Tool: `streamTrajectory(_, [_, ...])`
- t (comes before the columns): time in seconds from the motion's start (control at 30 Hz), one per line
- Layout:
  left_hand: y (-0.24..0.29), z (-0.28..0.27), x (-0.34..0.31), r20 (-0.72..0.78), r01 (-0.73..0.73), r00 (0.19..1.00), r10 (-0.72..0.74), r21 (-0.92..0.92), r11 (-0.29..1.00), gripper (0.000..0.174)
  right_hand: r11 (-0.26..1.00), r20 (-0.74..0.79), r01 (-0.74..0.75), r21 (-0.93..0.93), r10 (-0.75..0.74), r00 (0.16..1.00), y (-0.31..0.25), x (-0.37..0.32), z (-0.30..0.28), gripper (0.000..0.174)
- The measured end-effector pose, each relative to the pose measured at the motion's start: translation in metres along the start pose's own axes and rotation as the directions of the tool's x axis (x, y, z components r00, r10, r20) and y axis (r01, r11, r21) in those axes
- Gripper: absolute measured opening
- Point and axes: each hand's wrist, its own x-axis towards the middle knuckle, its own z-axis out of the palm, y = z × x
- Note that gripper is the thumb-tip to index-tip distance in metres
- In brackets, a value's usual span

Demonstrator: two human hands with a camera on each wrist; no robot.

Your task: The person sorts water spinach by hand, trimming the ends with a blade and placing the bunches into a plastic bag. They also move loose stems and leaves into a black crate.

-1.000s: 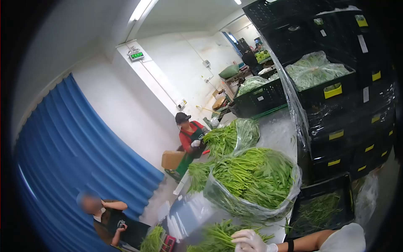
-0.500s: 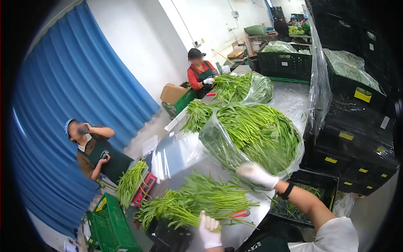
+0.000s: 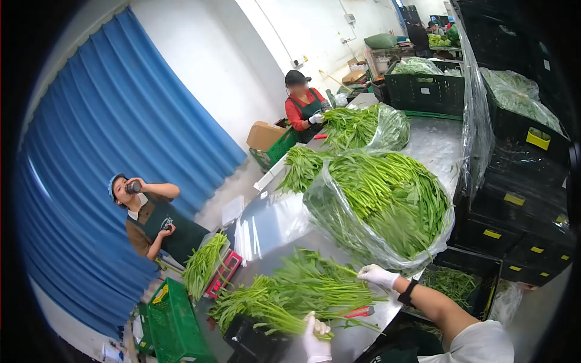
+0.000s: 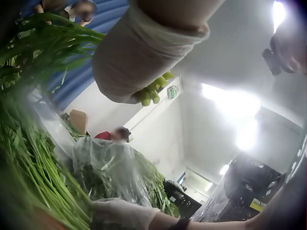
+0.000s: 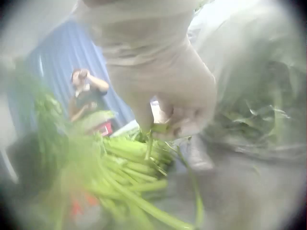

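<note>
At the left of the head view, a loaded red scale (image 3: 223,277) stands at the table's near side, its greens (image 3: 206,263) hanging past its edge; a nudge there could slide some off. Right of it, at lower centre, a bunch of leafy stems (image 3: 260,310) reaches leftward over a black box (image 3: 254,346) from the left hand (image 3: 316,340), whose grip is curled firmly round it, cut ends poking out in the left wrist view. Squeezed too hard, those stems could bruise; held too loosely, outer ones could slip free. Just above lies the pile of greens (image 3: 308,283) on the table (image 3: 439,138), with a red-handled tool (image 3: 361,312) against its stem ends, where a careless reach might knock it or touch any blade. Right of the pile, the right hand (image 3: 378,276) has its grip nearly closed, thumb and fingers pinching a thin stem (image 5: 149,146); tangled neighbours could drag along or snap. Further right, a brimming plastic bag (image 3: 342,227) bulges close above that hand, so a bumping forearm could spill greens toward the black crate (image 3: 495,272).
</note>
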Motion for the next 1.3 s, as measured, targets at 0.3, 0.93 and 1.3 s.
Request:
streamTrajectory(0.3, [-0.035,0.045,0.011,0.105,-0.120,0.990,0.094,0.270,0.955,0.015,0.748,-0.209,0.254,0.613,-0.156,0.965,-0.096,-0.110,-0.002,0.016])
streamTrajectory(0.93, [-0.120,0.101,0.012,0.382,-0.230,0.924,0.037,0.475,0.850,0.011,0.715,-0.238,0.129,0.687,0.055,0.970,-0.056,-0.188,-0.044,0.023])
streamTrajectory(1.3, [-0.127,0.078,0.044,0.326,-0.012,0.933,-0.152,0.450,0.893,0.021,0.682,-0.716,0.364,0.634,0.340,0.610,-0.032,-0.187,-0.070,0.022])
